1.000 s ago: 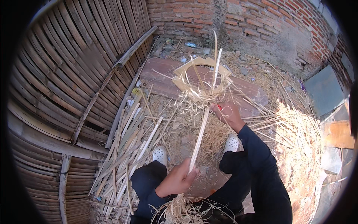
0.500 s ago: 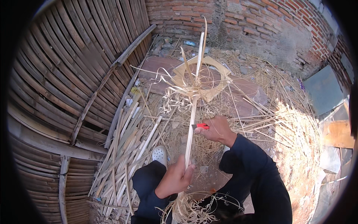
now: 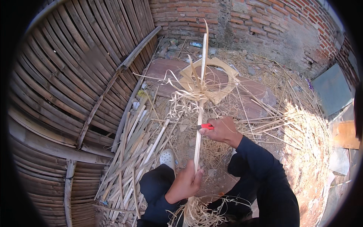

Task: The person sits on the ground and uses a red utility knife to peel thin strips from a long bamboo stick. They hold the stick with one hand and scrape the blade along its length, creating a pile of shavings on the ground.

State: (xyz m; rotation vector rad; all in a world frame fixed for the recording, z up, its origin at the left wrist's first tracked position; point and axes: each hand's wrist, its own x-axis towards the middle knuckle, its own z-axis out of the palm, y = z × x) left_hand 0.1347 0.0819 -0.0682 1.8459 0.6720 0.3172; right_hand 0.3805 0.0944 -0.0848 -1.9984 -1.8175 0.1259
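The left hand (image 3: 185,183) has its fingers curled tight around the lower part of a long pale bamboo strip (image 3: 199,113), which stands nearly upright in front of the person and reaches up past a tangle of curled shavings (image 3: 185,100). The right hand (image 3: 223,130) is closed in a fist on a red-handled knife (image 3: 206,126) whose blade touches the strip partway up. Cut bamboo slats (image 3: 132,151) lie in a loose heap to the left, beside a curved woven bamboo wall (image 3: 75,75), and a flat wooden frame with a round hole (image 3: 223,89) lies behind on the ground.

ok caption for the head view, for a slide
Left hand grips a bamboo strip while the right hand holds a red-handled knife against it, curled shavings around.
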